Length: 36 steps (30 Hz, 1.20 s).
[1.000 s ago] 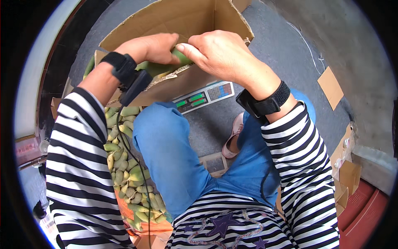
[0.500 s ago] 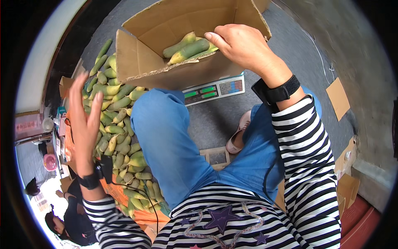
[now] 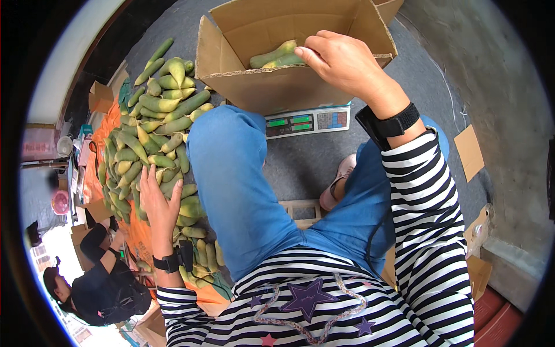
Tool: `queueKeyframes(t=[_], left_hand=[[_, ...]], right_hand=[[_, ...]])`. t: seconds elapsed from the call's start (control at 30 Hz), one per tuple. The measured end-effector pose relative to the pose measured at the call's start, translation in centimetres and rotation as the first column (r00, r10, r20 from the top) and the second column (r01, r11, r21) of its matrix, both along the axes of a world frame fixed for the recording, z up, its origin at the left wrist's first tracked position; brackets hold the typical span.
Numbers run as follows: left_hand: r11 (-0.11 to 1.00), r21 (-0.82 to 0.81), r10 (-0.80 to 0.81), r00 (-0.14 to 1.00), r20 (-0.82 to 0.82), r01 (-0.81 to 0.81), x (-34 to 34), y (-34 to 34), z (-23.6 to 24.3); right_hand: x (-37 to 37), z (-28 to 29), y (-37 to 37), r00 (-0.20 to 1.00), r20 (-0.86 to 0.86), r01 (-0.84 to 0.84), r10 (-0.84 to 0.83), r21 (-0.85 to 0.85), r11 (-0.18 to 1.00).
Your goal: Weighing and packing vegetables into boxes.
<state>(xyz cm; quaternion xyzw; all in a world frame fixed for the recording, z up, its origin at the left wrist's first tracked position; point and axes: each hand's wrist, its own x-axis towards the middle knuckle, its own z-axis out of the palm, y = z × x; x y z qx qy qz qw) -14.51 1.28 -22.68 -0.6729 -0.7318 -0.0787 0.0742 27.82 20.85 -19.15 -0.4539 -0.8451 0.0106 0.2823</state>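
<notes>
Several green radishes with pale yellow-green ends lie in a heap (image 3: 153, 104) at my left. My left hand (image 3: 159, 202) is over the near part of this heap, fingers stretched and spread, holding nothing. An open cardboard box (image 3: 272, 92) stands ahead of me on a white digital scale (image 3: 332, 120). Inside it, a few green radishes (image 3: 272, 55) show above the near wall. My right hand (image 3: 346, 65) is at the box's near rim with its fingers bent over it; the fingertips are mostly hidden.
My knees (image 3: 228, 168) flank the floor before the scale. An orange sheet (image 3: 139, 240) lies under the heap. Another person (image 3: 107, 283) in dark clothes is at the lower left. A flat cardboard piece (image 3: 469, 152) lies at the right, near the wall (image 3: 491, 87).
My left hand has come down and to the right, from raised in the air to over the radish heap. The view has shifted a little; my right hand stays at the box rim.
</notes>
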Motion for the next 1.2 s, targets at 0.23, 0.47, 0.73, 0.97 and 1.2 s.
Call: queueKeyframes(t=[0.23,0.47,0.73,0.97,1.2], left_hand=[[1.0,-0.027,0.004,0.995,0.098,-0.002,-1.0,-0.6,-3.5],[0.94,-0.305,0.205,0.968,0.143,-0.154,-3.6,-2.2,-6.0],[0.706,-0.61,0.597,0.766,0.239,-0.36,-10.4,-8.3,-18.4],[0.362,-0.755,0.906,0.017,0.422,-0.547,-11.9,-13.0,-31.0],[0.194,-0.812,0.768,-0.43,0.474,-0.55,-14.7,-10.2,-36.2]], right_hand=[[-2.0,0.5,-0.7,0.998,-0.021,-0.06,0.061,0.015,0.998],[-1.3,0.3,-0.2,0.997,0.001,-0.074,0.074,-0.055,0.996],[-2.5,1.9,-1.2,0.994,0.044,-0.076,0.096,-0.323,0.943],[-3.5,1.5,-1.6,0.977,0.202,-0.013,0.067,-0.261,0.965],[-4.3,1.1,-1.5,0.972,0.23,0.015,0.053,-0.285,0.958]])
